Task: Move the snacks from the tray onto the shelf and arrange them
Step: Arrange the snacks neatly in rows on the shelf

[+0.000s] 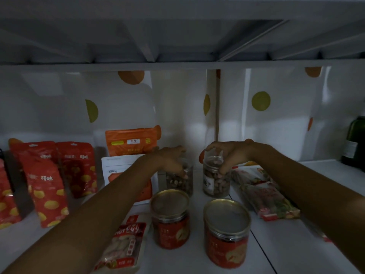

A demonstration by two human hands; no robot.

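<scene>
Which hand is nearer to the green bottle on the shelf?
Right. The right hand grips the right jar, left of the bottle; the left hand grips the left jar, farther left.

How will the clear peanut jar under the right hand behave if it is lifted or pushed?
Likely rigid: the clear peanut jar holds its shape in the right hand. Nearly full, so probably hefty. Its smooth wall may slip.

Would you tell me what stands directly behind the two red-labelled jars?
Two clear jars: the left jar holds a dark mix, the right jar pale nuts. The left hand and right hand grip their tops, largely hiding the lids.
</scene>
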